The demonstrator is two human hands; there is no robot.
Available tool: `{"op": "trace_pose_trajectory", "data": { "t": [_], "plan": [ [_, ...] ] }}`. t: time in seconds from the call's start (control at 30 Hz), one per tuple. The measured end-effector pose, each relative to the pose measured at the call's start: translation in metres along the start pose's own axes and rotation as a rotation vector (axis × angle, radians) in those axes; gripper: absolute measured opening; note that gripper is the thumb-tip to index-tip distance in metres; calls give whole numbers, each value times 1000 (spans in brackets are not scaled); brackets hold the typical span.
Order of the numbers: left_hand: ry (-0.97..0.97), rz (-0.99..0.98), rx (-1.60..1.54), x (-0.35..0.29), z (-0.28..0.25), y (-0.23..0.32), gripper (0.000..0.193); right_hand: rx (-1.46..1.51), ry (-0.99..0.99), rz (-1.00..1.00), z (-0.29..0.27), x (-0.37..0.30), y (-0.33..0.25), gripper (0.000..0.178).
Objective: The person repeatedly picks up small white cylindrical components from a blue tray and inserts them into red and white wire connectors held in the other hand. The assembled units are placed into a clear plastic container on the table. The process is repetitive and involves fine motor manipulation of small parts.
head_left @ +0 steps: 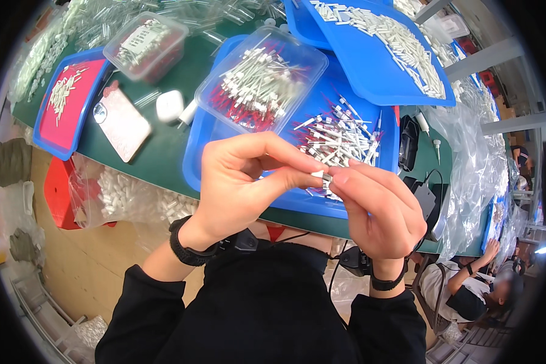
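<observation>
Both my hands meet over the front of a blue tray (191,161), fingertips nearly touching. Thumb and forefinger of my left hand (233,179) pinch a small white piece (318,174). My right hand (385,209) is closed on the other end of the same piece, where a greyish bit shows; its fingers hide most of it. Behind the fingers, a loose pile of white sticks with thin red ends (343,136) lies in the tray. A clear plastic box (209,97) full of similar sticks stands on the tray's left part.
At upper right, another blue tray (370,85) holds plain white tubes. Leftward lie a phone (127,130), a white rounded case (170,105), a second clear box (142,70) and a pink-lined tray (73,130). Plastic bags (467,176) and a seated person (461,288) are at right.
</observation>
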State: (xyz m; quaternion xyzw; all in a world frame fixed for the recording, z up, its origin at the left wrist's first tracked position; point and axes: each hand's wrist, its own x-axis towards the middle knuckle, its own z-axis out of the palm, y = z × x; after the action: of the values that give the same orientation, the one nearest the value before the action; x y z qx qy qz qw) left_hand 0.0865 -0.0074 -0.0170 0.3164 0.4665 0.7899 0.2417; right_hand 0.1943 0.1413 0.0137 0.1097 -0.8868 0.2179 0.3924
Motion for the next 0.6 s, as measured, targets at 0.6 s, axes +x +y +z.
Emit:
{"op": "trace_pose_trajectory", "data": {
  "t": [0.6],
  "plan": [
    [-66,-73,63,8,-13,-13,10,102,-149,118,6,5,8,31]
  ]
}}
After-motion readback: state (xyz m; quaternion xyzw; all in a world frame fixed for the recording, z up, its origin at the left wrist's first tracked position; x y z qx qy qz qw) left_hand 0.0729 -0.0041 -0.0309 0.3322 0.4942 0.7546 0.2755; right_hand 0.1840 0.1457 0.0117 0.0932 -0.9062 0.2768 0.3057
